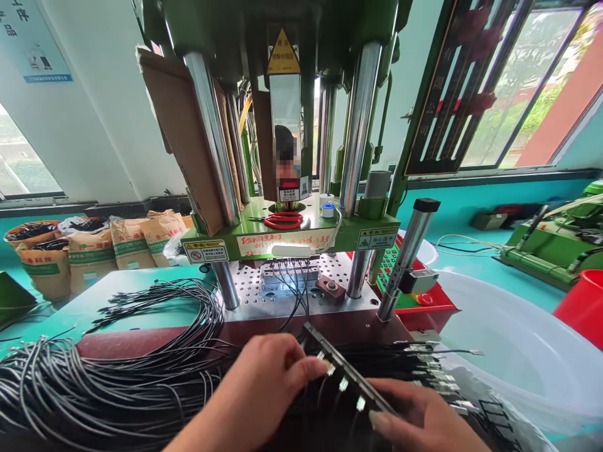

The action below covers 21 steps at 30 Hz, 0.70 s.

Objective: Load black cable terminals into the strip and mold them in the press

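Observation:
A narrow dark metal bar [346,367] slants across the front, its far end up and to the left. Several small silver cable connectors [343,383] sit along its near side, with thin black cables trailing down. My left hand [271,383] has thumb and forefinger closed at one of these connectors near the bar's far end. The near end of the bar is gripped by my right hand [419,414], thumb below and fingers above. Under both hands lie bundles of black cables [151,376], and a row of silver cable ends [438,370] shows at the right.
A green press [301,232] with steel columns stands ahead. In its lower opening, a clear mould block [289,279] has cables coming out. Red-handled pliers [283,220] rest on its ledge. A white tub [518,339] is at right; sacks [89,251] stand at left.

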### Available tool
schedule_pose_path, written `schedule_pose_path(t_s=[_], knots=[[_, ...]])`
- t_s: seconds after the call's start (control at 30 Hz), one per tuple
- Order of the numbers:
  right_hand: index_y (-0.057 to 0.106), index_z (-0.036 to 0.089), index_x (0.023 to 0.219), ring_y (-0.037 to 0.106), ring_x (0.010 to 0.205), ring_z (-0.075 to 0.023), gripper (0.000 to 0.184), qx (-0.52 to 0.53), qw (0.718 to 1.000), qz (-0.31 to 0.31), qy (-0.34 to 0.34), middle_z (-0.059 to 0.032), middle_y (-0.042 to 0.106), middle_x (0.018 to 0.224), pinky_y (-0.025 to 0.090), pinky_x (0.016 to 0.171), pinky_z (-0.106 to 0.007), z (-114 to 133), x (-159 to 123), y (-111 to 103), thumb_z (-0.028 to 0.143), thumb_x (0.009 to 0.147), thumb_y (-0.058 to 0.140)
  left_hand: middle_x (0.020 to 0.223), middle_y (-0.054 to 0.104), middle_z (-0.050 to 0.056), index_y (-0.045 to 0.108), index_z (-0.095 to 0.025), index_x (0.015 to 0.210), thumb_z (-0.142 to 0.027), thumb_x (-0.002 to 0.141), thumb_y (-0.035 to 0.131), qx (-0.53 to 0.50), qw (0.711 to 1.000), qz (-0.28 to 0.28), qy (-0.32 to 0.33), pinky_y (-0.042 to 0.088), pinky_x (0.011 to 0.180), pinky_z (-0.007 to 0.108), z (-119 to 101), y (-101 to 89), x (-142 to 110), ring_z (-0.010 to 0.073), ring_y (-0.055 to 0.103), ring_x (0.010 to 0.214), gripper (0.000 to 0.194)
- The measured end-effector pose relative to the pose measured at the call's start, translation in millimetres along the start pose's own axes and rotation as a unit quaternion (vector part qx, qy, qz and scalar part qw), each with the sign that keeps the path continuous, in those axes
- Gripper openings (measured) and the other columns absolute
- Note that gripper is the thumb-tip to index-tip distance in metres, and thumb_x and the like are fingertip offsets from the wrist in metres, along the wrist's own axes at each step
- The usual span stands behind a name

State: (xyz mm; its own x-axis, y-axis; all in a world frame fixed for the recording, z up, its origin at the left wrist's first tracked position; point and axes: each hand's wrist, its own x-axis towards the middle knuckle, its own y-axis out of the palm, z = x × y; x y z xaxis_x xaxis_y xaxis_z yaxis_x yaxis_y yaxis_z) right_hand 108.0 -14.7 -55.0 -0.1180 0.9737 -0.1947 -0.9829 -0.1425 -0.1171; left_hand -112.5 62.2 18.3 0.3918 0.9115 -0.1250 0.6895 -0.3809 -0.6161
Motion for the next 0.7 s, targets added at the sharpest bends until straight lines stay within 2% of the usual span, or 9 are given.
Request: schedule_pose_path(t_s=[0.07,0.13,0.17,0.23,0.33,0.4,0.47,0.57,0.7], knots=[[0.067,0.02,0.116,0.055,0.045,-0.0167,0.054,-0.048,0.998,-0.032,0.031,0.001,0.059,0.051,0.049,0.05,-0.028,5,5,-16,0.057,0.077,0.059,0.053,0.056,-0.002,0.061,-0.018,0.06,-0.056,0.075,0.058,-0.03,0.999,-0.013,0.013,0.026,0.052,0.024,-7,-24.2,16,0.0118,0.045,0.051,0.041],[0.069,0.021,0.111,0.062,0.06,-0.0198,0.048,-0.113,0.991,-0.073,0.013,-0.0009,0.066,0.062,0.05,0.058,-0.029,10,13,-33,0.055,0.079,0.058,0.049,0.049,-0.005,0.056,-0.017,0.054,-0.048,0.069,0.069,-0.112,0.993,-0.034,-0.02,0.024,0.053,0.023,-4,-38.1,44,0.0096,0.039,0.05,0.037],[0.071,0.022,0.106,0.064,0.072,-0.0219,0.043,-0.145,0.985,-0.09,-0.012,-0.0021,0.07,0.072,0.05,0.067,-0.03,12,18,-40,0.053,0.079,0.059,0.045,0.044,-0.008,0.053,-0.017,0.05,-0.041,0.063,0.076,-0.172,0.982,-0.03,-0.065,0.024,0.053,0.023,-1,-39.6,61,0.0084,0.035,0.048,0.036],[0.074,0.023,0.096,0.063,0.085,-0.0247,0.034,-0.207,0.971,-0.11,-0.054,-0.0027,0.071,0.085,0.048,0.076,-0.031,15,28,-49,0.049,0.079,0.06,0.041,0.039,-0.009,0.048,-0.017,0.049,-0.032,0.059,0.08,-0.217,0.971,-0.01,-0.105,0.028,0.054,0.023,11,-32.1,93,0.008,0.035,0.045,0.037],[0.074,0.022,0.086,0.063,0.08,-0.0236,0.026,-0.274,0.949,-0.122,-0.095,-0.0023,0.069,0.082,0.046,0.073,-0.031,12,43,-51,0.042,0.08,0.059,0.048,0.051,-0.003,0.053,-0.014,0.057,-0.032,0.067,0.075,-0.288,0.942,0.052,-0.162,0.04,0.057,0.027,30,-5.4,129,0.0128,0.05,0.049,0.03],[0.072,0.022,0.079,0.062,0.076,-0.0214,0.023,-0.301,0.939,-0.124,-0.113,-0.0015,0.066,0.079,0.045,0.069,-0.03,6,50,-48,0.039,0.082,0.056,0.056,0.058,0.001,0.055,-0.013,0.064,-0.028,0.071,0.072,-0.338,0.919,0.08,-0.184,0.046,0.06,0.028,42,12.3,142,0.0139,0.057,0.054,0.024],[0.068,0.021,0.072,0.061,0.074,-0.0201,0.025,-0.326,0.931,-0.118,-0.118,-0.0008,0.063,0.077,0.044,0.067,-0.029,1,54,-46,0.038,0.084,0.054,0.062,0.061,0.002,0.055,-0.012,0.069,-0.022,0.073,0.069,-0.377,0.9,0.093,-0.196,0.048,0.061,0.026,53,24.2,148,0.0127,0.06,0.058,0.018],[0.064,0.021,0.069,0.061,0.076,-0.0208,0.026,-0.362,0.92,-0.11,-0.105,-0.001,0.062,0.077,0.044,0.068,-0.029,-2,53,-47,0.038,0.084,0.052,0.067,0.064,0.003,0.054,-0.012,0.074,-0.014,0.075,0.065,-0.415,0.882,0.105,-0.198,0.05,0.059,0.025,68,30.6,150,0.0134,0.064,0.06,0.011],[0.069,0.022,0.077,0.062,0.08,-0.0241,0.024,-0.397,0.909,-0.088,-0.087,-0.0041,0.067,0.081,0.046,0.071,-0.032,7,54,-50,0.04,0.083,0.055,0.069,0.065,0.003,0.051,-0.013,0.075,-0.014,0.071,0.069,-0.454,0.866,0.116,-0.174,0.051,0.058,0.027,80,30.7,149,0.0159,0.066,0.06,0.019]])
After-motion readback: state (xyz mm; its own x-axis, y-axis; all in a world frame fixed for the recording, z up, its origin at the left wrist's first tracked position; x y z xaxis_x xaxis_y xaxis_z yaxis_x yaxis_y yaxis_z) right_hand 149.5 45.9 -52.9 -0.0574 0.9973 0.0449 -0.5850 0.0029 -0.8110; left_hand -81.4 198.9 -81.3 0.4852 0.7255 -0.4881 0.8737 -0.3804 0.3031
